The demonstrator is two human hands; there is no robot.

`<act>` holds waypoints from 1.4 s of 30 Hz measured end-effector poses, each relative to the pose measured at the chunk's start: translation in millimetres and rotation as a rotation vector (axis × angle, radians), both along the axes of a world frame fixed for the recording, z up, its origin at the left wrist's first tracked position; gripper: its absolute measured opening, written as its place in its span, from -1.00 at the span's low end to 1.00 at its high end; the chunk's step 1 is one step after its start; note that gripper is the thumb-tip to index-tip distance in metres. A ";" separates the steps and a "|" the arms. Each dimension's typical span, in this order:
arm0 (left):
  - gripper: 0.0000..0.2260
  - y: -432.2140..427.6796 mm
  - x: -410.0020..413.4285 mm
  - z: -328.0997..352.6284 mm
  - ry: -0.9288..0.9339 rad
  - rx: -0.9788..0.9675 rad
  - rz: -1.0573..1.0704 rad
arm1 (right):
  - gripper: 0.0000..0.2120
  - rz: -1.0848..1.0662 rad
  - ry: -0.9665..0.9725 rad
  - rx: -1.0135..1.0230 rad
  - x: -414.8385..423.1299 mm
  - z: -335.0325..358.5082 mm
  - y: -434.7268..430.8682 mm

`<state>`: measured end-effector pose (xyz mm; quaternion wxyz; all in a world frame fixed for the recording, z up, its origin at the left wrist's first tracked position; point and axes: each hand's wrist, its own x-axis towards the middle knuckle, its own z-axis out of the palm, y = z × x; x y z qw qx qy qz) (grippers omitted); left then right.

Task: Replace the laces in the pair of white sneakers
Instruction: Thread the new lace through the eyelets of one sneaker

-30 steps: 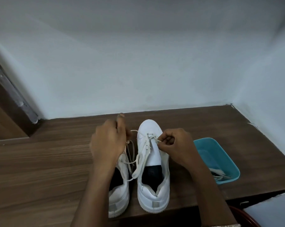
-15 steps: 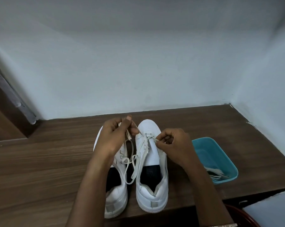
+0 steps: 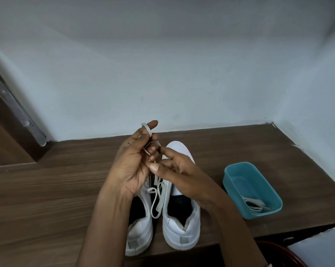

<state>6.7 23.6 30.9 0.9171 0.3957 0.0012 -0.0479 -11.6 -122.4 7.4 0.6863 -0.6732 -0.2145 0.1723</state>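
White sneakers (image 3: 182, 231) stand side by side on the table (image 3: 47, 189), directly beneath both hands (heels toward the person). Left hand (image 3: 133, 160) holds the lace (image 3: 156, 201), looped round its index finger; right hand (image 3: 175, 167) pinches the same lace beside it. Right of the hands, a teal tub (image 3: 265, 214) contains further laces (image 3: 257, 206).

The left hand (image 3: 132, 166) hides the left sneaker (image 3: 139, 234) toe; the right hand (image 3: 179, 171) covers the right sneaker (image 3: 182, 229) eyelets
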 end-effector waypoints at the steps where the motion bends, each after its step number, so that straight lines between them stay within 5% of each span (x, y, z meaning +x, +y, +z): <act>1: -0.71 1.1 0.5 -0.9 0.004 0.001 0.016 | -0.76 -0.024 0.004 -0.030 -0.4 0.7 -0.2; 7: -0.78 26.9 7.2 -21.7 0.127 0.435 0.356 | -0.81 -0.285 -0.020 -0.107 4.0 6.8 -36.3; 13: -0.85 45.7 16.1 -39.1 0.132 0.606 0.513 | -0.81 -0.624 0.014 0.152 12.9 2.0 -77.4; 21: -0.82 48.9 20.8 -54.4 0.058 0.827 0.655 | -0.83 -0.800 0.090 0.324 18.6 -8.3 -95.9; 24: -0.79 44.7 17.7 -53.1 -0.013 1.062 0.701 | -0.79 -0.868 0.133 0.402 17.1 -7.6 -92.4; 27: -0.82 43.7 14.3 -46.2 -0.119 1.385 0.745 | -0.79 -0.820 0.047 0.340 14.7 -4.1 -83.7; 31: -0.61 16.9 -0.7 -22.5 -0.150 1.661 0.780 | -0.86 -0.609 -0.050 0.204 13.1 0.5 -64.5; 35: -0.69 -5.8 -2.8 -8.8 -0.666 1.462 0.523 | -0.75 -0.370 -0.130 0.026 12.4 0.7 -46.2; 38: -0.77 -22.3 -9.0 -10.8 -0.620 1.225 0.158 | -0.86 -0.348 -0.100 -0.006 11.8 1.1 -34.9; 42: -0.81 -24.0 -3.7 -24.6 -0.560 1.209 0.034 | -0.93 -0.519 -0.154 -0.074 13.6 -4.6 -30.6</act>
